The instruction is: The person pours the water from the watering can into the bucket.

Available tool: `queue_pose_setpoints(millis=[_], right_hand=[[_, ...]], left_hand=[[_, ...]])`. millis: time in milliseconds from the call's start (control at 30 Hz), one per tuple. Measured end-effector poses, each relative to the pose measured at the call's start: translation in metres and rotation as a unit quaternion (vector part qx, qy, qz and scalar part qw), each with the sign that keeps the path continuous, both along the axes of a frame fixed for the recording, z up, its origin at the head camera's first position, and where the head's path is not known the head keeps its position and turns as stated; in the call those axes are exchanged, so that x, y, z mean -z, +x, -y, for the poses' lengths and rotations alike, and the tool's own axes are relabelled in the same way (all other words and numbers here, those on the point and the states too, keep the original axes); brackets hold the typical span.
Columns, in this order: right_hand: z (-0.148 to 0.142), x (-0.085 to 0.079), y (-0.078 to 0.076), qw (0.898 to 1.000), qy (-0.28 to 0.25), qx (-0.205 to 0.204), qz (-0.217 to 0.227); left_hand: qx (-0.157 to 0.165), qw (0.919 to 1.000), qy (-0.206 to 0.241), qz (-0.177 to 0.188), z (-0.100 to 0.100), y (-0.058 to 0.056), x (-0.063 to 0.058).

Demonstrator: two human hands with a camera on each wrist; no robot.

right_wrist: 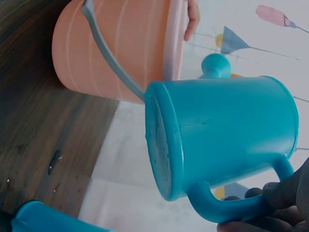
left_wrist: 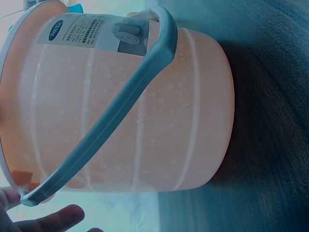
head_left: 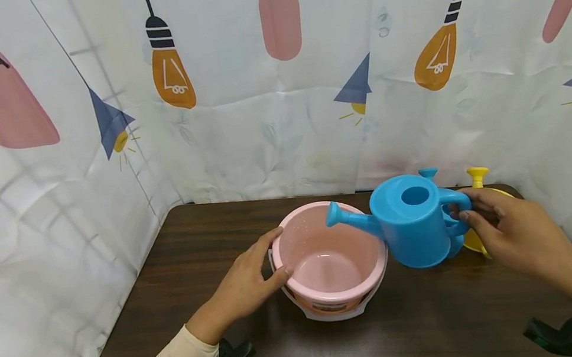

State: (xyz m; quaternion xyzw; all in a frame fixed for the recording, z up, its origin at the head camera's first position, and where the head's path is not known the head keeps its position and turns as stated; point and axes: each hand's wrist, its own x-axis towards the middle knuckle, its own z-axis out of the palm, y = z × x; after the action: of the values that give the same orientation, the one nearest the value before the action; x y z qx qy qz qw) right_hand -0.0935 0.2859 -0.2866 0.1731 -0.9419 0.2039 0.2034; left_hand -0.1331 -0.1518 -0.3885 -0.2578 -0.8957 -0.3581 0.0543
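A pink bucket (head_left: 327,295) with a grey handle (left_wrist: 120,108) stands upright on the table, its inside visible from above. My left hand (head_left: 247,281) rests at its left rim, with thumb and forefinger spread apart along the edge. With my right hand (head_left: 517,227) I grip the handle of a blue watering can (head_left: 412,228). The can is raised above the tabletop just right of the bucket, its spout (head_left: 344,216) over the bucket's opening. Wet drops cling to the can's base (right_wrist: 161,145) in the right wrist view.
Behind the held can stand a second blue watering can (head_left: 428,173) and a yellow one (head_left: 477,176), both partly hidden. The dark wooden table (head_left: 206,230) has water drops (right_wrist: 54,162) on it. A white patterned curtain (head_left: 259,134) hangs along the back and left.
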Motion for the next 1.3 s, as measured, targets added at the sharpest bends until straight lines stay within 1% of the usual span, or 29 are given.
queue_pose_setpoints(millis=[100,233,367,467,600,767,1100,1300], right_hand=[[0.001,-0.001,0.000,1.000,0.004,0.001,0.000],[0.002,-0.002,-0.001,1.000,-0.006,-0.004,0.003],[0.004,-0.003,-0.002,1.000,-0.011,-0.007,-0.005],[0.005,-0.004,-0.003,1.000,-0.009,-0.005,-0.010],[0.006,-0.006,-0.004,1.000,-0.011,0.002,-0.006],[0.009,-0.009,-0.006,1.000,-0.001,0.008,-0.006],[0.011,-0.013,-0.009,1.000,0.001,-0.006,-0.007],[0.013,-0.015,-0.010,1.000,0.001,-0.015,-0.013]], left_hand=[[0.000,1.0000,0.001,0.002,0.000,0.000,0.001],[-0.002,1.0000,0.000,0.002,0.000,0.000,0.001],[-0.004,1.0000,-0.003,0.004,0.000,0.000,0.000],[-0.003,1.0000,-0.004,0.004,0.000,0.000,0.000],[-0.001,1.0000,-0.002,0.005,-0.001,0.000,-0.001],[-0.005,0.9999,-0.002,0.011,-0.001,0.000,-0.001],[-0.006,0.9999,0.000,0.011,-0.001,0.001,0.001],[-0.007,0.9999,0.004,0.010,-0.001,0.002,0.000]])
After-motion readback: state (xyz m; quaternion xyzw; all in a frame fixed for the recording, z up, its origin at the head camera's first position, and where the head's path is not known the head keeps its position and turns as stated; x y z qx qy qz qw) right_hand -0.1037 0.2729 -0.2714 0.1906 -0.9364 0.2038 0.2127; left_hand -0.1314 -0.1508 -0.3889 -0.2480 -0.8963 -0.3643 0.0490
